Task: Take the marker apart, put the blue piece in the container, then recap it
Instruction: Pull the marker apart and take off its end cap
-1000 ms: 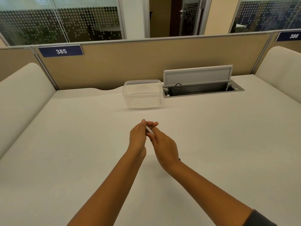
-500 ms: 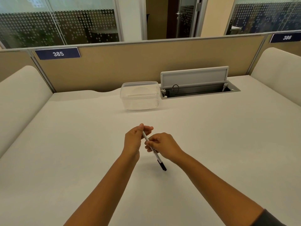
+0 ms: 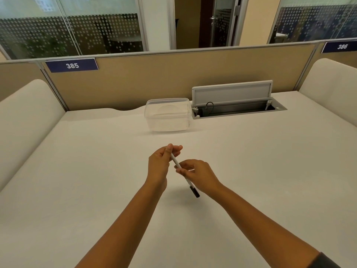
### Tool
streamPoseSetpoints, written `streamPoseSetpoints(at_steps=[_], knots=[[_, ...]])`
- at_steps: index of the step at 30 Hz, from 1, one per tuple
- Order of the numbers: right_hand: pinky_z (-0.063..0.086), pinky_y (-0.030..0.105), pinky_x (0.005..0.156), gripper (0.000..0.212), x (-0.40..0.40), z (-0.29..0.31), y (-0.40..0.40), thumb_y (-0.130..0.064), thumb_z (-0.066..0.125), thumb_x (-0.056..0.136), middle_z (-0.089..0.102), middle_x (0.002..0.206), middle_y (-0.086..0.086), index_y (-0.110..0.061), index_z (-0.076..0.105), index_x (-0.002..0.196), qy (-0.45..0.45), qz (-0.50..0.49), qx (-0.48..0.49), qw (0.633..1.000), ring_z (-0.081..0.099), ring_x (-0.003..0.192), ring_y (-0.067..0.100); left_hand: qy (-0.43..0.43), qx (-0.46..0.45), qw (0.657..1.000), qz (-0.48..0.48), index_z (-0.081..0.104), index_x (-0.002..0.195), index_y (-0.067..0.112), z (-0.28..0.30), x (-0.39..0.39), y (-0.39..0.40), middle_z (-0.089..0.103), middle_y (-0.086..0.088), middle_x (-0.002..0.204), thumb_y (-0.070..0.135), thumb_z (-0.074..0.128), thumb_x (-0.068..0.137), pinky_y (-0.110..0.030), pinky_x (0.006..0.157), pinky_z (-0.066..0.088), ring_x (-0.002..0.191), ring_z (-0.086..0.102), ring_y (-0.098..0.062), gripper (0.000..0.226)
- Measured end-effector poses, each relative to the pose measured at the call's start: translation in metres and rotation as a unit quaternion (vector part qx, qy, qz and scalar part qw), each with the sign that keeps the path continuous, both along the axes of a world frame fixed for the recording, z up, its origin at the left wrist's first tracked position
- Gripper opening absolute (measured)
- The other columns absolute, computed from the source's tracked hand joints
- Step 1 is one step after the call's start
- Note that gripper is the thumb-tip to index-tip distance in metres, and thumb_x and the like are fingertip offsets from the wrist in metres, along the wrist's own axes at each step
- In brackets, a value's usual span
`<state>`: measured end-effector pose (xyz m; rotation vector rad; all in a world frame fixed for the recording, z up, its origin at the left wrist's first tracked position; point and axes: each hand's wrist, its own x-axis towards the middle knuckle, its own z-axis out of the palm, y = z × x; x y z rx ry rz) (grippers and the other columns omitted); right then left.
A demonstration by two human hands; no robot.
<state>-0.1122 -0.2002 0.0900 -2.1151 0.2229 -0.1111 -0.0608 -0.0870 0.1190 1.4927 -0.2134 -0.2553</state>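
Both hands above mid-desk (image 3: 270, 171). Left hand (image 3: 160, 163) pinches marker (image 3: 176, 163) top end; right hand (image 3: 197, 175) pinches its middle. Black tip points down. Clear container (image 3: 167, 115) near far edge.

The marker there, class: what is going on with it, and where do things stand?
A person holds a slim white marker in both hands above the table. The left hand pinches its far end; the right hand grips the middle. The black end points toward the person. It looks undivided. The clear container sits beyond, seemingly empty.
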Motion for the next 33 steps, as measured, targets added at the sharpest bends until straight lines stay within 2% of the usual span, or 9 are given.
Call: streamPoseSetpoints(at_steps=[3,6,12,15,17,20,23,26,33], knots=[[0.048,0.021,0.072,0.018,-0.004,-0.005,-0.002,-0.040,0.070,0.077,0.070,0.088,-0.008,-0.025,0.067,0.087,-0.025,-0.037,-0.033,0.998,0.061,0.078,0.003,0.002,0.005,1.000,-0.013,0.068,0.084,0.022,-0.002,-0.003,-0.001,0.072,0.007,0.098,0.034,0.046,0.093,-0.024,0.076,0.043,0.094,0.065,-0.007,0.027],[0.045,0.018,0.059,0.030,-0.004,-0.006,-0.004,-0.044,0.075,0.070,0.058,0.075,-0.013,-0.033,0.047,0.069,-0.037,-0.096,-0.085,0.991,0.056,0.068,0.006,0.012,0.008,1.000,-0.024,0.070,0.084,0.024,-0.006,-0.008,-0.003,0.072,0.009,0.098,0.036,0.047,0.092,-0.033,0.084,0.041,0.095,0.065,-0.007,0.027],[0.040,0.010,0.065,0.041,-0.008,-0.012,-0.007,-0.060,0.059,0.075,0.053,0.096,-0.017,-0.034,0.044,0.104,-0.081,-0.069,0.023,0.994,0.054,0.085,0.001,0.011,-0.002,1.000,-0.017,0.069,0.089,0.019,-0.008,-0.007,0.000,0.071,0.002,0.103,0.032,0.043,0.096,-0.037,0.097,0.032,0.102,0.060,-0.003,0.029],[0.040,0.012,0.057,0.033,-0.017,-0.012,-0.005,-0.059,0.048,0.081,0.053,0.069,-0.013,-0.026,0.050,0.080,-0.192,-0.134,0.075,0.969,0.049,0.063,0.002,-0.003,-0.019,1.000,-0.001,0.068,0.092,0.017,-0.008,-0.006,0.001,0.070,0.004,0.105,0.029,0.043,0.096,-0.034,0.096,0.030,0.105,0.058,-0.001,0.028],[0.039,0.015,0.053,0.041,-0.021,-0.008,0.002,-0.059,0.044,0.081,0.055,0.057,-0.011,-0.022,0.057,0.070,-0.144,-0.132,0.132,0.972,0.048,0.053,0.002,0.002,-0.031,1.000,0.003,0.067,0.098,0.015,-0.009,-0.005,0.001,0.068,0.005,0.109,0.028,0.042,0.097,-0.035,0.098,0.032,0.108,0.057,-0.003,0.028],[0.044,0.019,0.060,0.050,-0.020,-0.003,0.014,-0.061,0.038,0.085,0.066,0.084,-0.006,-0.021,0.060,0.104,0.071,-0.085,0.202,0.973,0.058,0.065,0.009,0.013,-0.029,0.999,-0.024,0.064,0.104,0.016,-0.013,-0.006,-0.001,0.065,0.007,0.115,0.030,0.039,0.097,-0.039,0.098,0.037,0.113,0.055,-0.011,0.030],[0.048,0.027,0.063,0.046,-0.017,-0.002,0.018,-0.058,0.048,0.085,0.066,0.099,0.000,-0.021,0.056,0.112,0.150,-0.101,0.485,0.856,0.059,0.072,0.014,0.012,-0.031,0.999,-0.036,0.064,0.106,0.018,-0.019,-0.006,0.000,0.064,0.009,0.118,0.032,0.039,0.097,-0.037,0.097,0.040,0.114,0.056,-0.011,0.030],[0.048,0.023,0.051,0.038,-0.014,-0.003,0.016,-0.047,0.063,0.081,0.069,0.077,0.002,-0.012,0.062,0.094,0.120,-0.172,0.672,0.710,0.059,0.057,0.010,0.009,-0.046,0.998,-0.047,0.066,0.104,0.022,-0.021,-0.005,0.004,0.065,0.009,0.117,0.035,0.040,0.095,-0.035,0.095,0.042,0.113,0.057,-0.010,0.030],[0.059,0.025,0.055,0.014,-0.012,-0.006,0.008,-0.014,0.061,0.086,0.072,0.074,0.012,-0.001,0.063,0.086,0.046,-0.243,0.696,0.674,0.071,0.069,0.019,-0.011,0.026,0.998,-0.050,0.069,0.095,0.024,-0.028,-0.004,0.013,0.071,0.006,0.104,0.032,0.043,0.095,-0.027,0.083,0.047,0.100,0.064,-0.007,0.027]])
